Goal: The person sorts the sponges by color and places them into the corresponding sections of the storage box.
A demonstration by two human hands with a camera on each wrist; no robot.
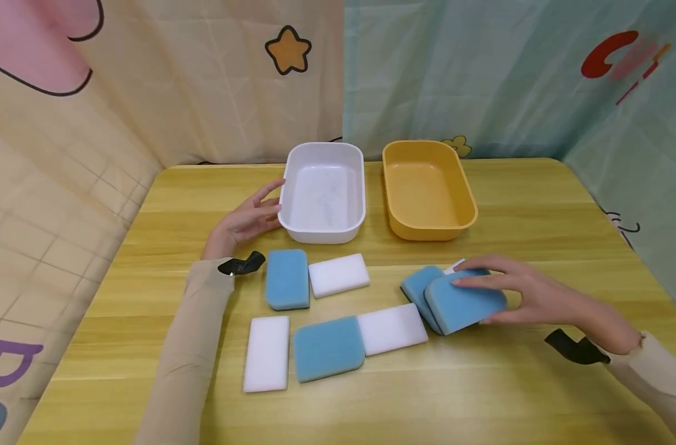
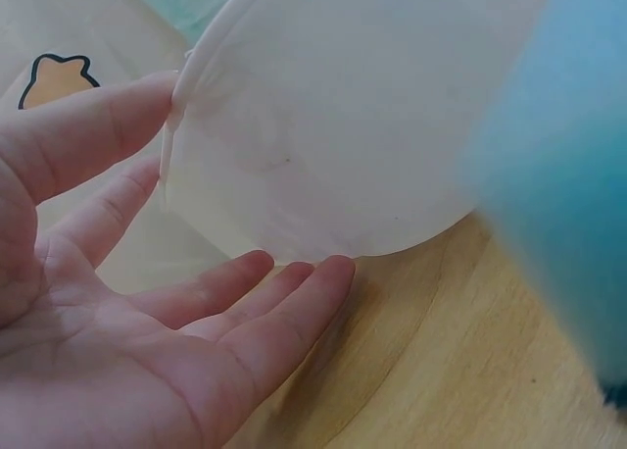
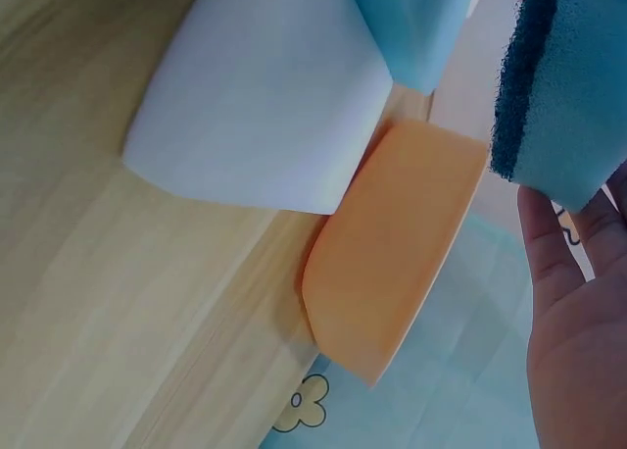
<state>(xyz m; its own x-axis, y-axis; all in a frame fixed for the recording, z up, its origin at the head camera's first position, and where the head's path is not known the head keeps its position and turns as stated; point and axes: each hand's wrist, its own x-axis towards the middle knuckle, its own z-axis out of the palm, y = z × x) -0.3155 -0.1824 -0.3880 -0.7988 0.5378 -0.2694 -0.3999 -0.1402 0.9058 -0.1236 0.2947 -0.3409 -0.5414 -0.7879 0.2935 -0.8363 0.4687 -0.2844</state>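
Observation:
My right hand (image 1: 516, 290) pinches a blue sponge (image 1: 464, 301) between thumb and fingers, raised over another blue sponge (image 1: 421, 287). A dark scouring layer shows along the held sponge (image 3: 563, 96) in the right wrist view. My left hand (image 1: 248, 219) touches the left side of a white plastic basin (image 1: 322, 236), with fingers spread and relaxed. In the left wrist view, fingertips of that left hand (image 2: 186, 302) rest at the rim and wall of the white basin (image 2: 333, 135). Behind the held sponge, a white sponge (image 1: 455, 266) is mostly hidden.
A yellow basin (image 1: 431, 233) stands right of the white one. On the wooden table (image 1: 427, 402) lie blue sponges (image 1: 287, 278) (image 1: 329, 348) and white sponges (image 1: 339, 275) (image 1: 392, 329) (image 1: 266, 353). Patterned curtains (image 1: 221, 80) hang along the back and sides.

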